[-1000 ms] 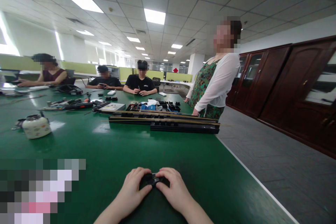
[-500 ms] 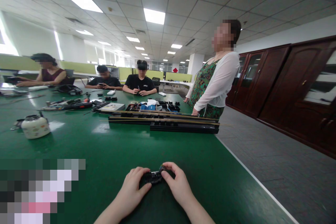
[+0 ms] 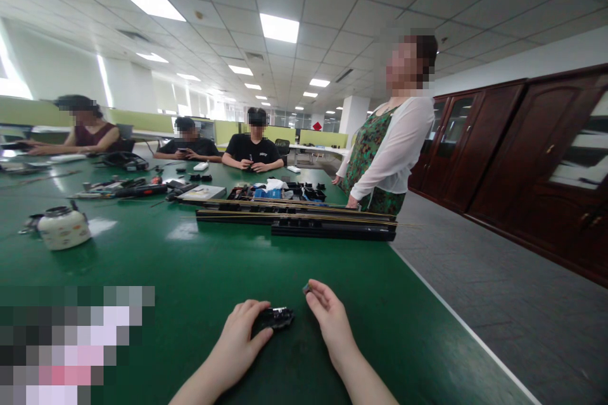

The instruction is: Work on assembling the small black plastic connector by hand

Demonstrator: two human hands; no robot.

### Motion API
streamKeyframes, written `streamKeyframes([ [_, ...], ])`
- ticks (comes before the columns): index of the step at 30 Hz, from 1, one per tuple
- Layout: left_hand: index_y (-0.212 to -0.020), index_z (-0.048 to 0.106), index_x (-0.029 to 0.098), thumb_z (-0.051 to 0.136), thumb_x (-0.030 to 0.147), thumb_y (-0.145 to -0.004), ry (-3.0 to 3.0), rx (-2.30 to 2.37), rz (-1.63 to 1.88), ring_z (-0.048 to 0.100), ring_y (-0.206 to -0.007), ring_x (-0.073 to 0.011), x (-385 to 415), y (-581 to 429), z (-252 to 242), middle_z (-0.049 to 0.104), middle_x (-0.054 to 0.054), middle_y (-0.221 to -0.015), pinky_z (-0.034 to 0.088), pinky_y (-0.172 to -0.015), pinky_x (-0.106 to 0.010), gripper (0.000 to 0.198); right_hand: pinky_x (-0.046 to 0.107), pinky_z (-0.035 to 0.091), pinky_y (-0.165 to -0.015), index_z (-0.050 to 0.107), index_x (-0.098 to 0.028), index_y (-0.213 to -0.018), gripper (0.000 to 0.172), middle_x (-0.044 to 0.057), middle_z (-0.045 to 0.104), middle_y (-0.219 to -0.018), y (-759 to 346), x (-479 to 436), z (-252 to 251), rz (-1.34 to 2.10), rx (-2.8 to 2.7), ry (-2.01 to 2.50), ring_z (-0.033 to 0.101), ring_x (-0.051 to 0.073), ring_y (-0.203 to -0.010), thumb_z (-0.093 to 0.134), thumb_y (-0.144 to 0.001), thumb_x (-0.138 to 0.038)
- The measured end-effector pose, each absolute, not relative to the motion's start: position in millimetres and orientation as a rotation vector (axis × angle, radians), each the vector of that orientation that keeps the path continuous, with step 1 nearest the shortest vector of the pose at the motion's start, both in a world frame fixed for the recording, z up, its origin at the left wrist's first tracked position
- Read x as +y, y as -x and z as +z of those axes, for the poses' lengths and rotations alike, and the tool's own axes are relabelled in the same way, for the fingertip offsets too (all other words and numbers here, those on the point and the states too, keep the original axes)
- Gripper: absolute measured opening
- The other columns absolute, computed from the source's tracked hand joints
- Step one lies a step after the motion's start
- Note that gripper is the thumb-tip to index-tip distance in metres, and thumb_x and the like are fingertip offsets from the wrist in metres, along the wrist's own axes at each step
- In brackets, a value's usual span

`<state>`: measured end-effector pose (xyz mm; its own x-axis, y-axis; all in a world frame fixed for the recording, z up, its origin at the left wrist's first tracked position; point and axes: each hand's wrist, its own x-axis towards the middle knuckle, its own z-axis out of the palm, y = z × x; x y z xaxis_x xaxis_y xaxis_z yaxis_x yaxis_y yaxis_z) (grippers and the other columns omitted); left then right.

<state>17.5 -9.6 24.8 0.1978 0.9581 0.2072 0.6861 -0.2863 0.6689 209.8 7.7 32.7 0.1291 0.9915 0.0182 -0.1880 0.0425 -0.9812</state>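
Note:
My left hand (image 3: 240,335) is closed on a small black part (image 3: 276,317) and holds it against the green table (image 3: 199,266) near the front edge. My right hand (image 3: 331,319) is a little to the right of that part and apart from it. Its fingertips pinch a tiny dark piece (image 3: 307,288) lifted just above the table.
Long black rails (image 3: 304,221) lie across the table's middle with trays of small parts (image 3: 278,192) behind. A white jar (image 3: 64,228) stands at left. A person in a white cardigan (image 3: 389,145) stands at the table's right edge; three seated people are at the far end. Wooden cabinets (image 3: 522,152) line the right wall.
My right hand has come off the black part and moved up and to the right with a tiny piece pinched in its fingers. The left hand has kept hold of the black part.

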Motion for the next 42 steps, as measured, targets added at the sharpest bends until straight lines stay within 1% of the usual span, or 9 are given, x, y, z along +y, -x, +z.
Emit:
streamKeyframes([
  [3, -0.108, 0.057, 0.018, 0.054, 0.027, -0.072, -2.041, 1.535, 0.842, 0.052, -0.101, -0.0249, -8.4, -16.9, 22.5, 0.062, -0.008, -0.105, 0.039, -0.091, -0.041, 0.037, 0.040, 0.040, -0.097, 0.061, -0.016, -0.096, 0.051, 0.010, 0.067, -0.103, -211.1, 8.2, 33.0, 1.192, -0.950, 1.097, 0.058, 0.024, -0.104, 0.073, -0.055, -0.043],
  [6, -0.106, 0.058, 0.020, 0.055, 0.026, -0.072, -2.040, 1.530, 0.836, 0.053, -0.101, -0.0250, -7.8, -16.3, 21.7, 0.062, -0.007, -0.104, 0.039, -0.090, -0.041, 0.035, 0.039, 0.040, -0.097, 0.061, -0.016, -0.097, 0.052, 0.010, 0.067, -0.103, -212.3, 8.0, 33.3, 1.200, -0.929, 1.098, 0.059, 0.024, -0.104, 0.073, -0.056, -0.044],
  [16, -0.105, 0.059, 0.022, 0.055, 0.027, -0.071, -2.048, 1.528, 0.847, 0.053, -0.101, -0.0243, -9.9, -15.4, 23.2, 0.063, -0.006, -0.103, 0.040, -0.090, -0.040, 0.034, 0.039, 0.040, -0.097, 0.061, -0.017, -0.097, 0.047, 0.009, 0.068, -0.102, -213.4, 8.6, 30.8, 1.205, -0.909, 1.082, 0.059, 0.024, -0.103, 0.071, -0.059, -0.042],
  [20, -0.106, 0.059, 0.022, 0.055, 0.028, -0.071, -2.039, 1.527, 0.847, 0.053, -0.101, -0.0246, -9.0, -15.3, 22.9, 0.063, -0.006, -0.104, 0.040, -0.090, -0.040, 0.036, 0.038, 0.041, -0.096, 0.061, -0.016, -0.098, 0.048, 0.009, 0.068, -0.101, -214.3, 9.5, 28.8, 1.207, -0.904, 1.082, 0.060, 0.023, -0.101, 0.071, -0.059, -0.043],
  [24, -0.105, 0.059, 0.021, 0.056, 0.027, -0.071, -2.046, 1.539, 0.820, 0.052, -0.101, -0.0248, -8.7, -15.6, 23.2, 0.062, -0.007, -0.103, 0.039, -0.090, -0.040, 0.035, 0.038, 0.041, -0.096, 0.061, -0.017, -0.097, 0.045, 0.009, 0.068, -0.101, -214.6, 8.8, 28.8, 1.207, -0.900, 1.089, 0.060, 0.023, -0.101, 0.071, -0.061, -0.042],
  [32, -0.103, 0.060, 0.023, 0.055, 0.026, -0.071, -2.067, 1.522, 0.813, 0.052, -0.102, -0.0247, -10.0, -16.5, 25.5, 0.062, -0.006, -0.105, 0.038, -0.091, -0.040, 0.033, 0.039, 0.041, -0.095, 0.061, -0.017, -0.095, 0.048, 0.009, 0.068, -0.099, -214.3, 9.8, 28.1, 1.203, -0.885, 1.079, 0.060, 0.024, -0.101, 0.073, -0.057, -0.043],
  [37, -0.106, 0.059, 0.024, 0.054, 0.026, -0.072, -2.064, 1.533, 0.819, 0.052, -0.102, -0.0244, -10.5, -16.2, 25.1, 0.063, -0.005, -0.105, 0.038, -0.091, -0.039, 0.034, 0.038, 0.043, -0.093, 0.062, -0.017, -0.091, 0.044, 0.008, 0.069, -0.095, -214.6, 8.7, 30.5, 1.197, -0.937, 1.099, 0.061, 0.024, -0.097, 0.073, -0.057, -0.043],
  [42, -0.106, 0.058, 0.023, 0.054, 0.027, -0.072, -2.058, 1.544, 0.801, 0.052, -0.103, -0.0242, -11.3, -16.9, 26.9, 0.062, -0.005, -0.106, 0.038, -0.091, -0.039, 0.034, 0.039, 0.043, -0.092, 0.063, -0.016, -0.091, 0.042, 0.008, 0.070, -0.094, -211.7, 7.5, 30.5, 1.200, -1.033, 1.114, 0.062, 0.023, -0.096, 0.072, -0.059, -0.042],
])
